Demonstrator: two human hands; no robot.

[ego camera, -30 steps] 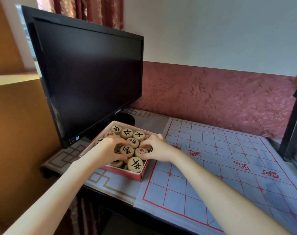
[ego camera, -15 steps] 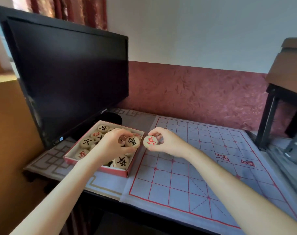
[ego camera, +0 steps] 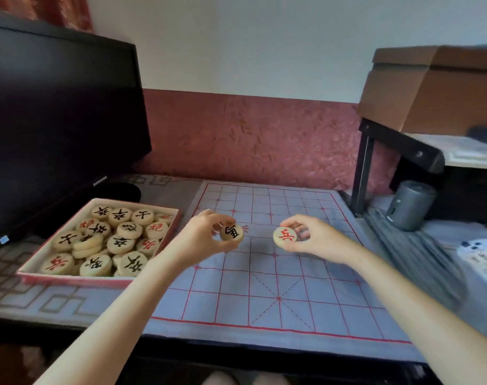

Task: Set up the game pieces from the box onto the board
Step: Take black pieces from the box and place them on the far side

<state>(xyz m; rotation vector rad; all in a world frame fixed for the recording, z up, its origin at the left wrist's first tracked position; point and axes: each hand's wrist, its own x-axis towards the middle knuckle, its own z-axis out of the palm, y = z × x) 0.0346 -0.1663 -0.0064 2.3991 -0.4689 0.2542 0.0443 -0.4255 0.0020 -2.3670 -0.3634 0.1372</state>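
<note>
Faces of black piece (ego camera: 231, 232) and red piece (ego camera: 285, 236) seemingly tilt upward.

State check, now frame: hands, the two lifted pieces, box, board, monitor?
left hand: pinches black-marked piece, held over the board
right hand: pinches red-marked piece, held over the board
box: open, loose pieces piled inside
board: spread flat, no piece visible set down on it
monitor: screen dark

Soft even daylight, shadows faint, wall (ego camera: 264, 37) at twelve o'clock bright, monitor (ego camera: 56, 112) at ten o'clock nearly black, motion smear at four o'clock, edges bowed
</note>
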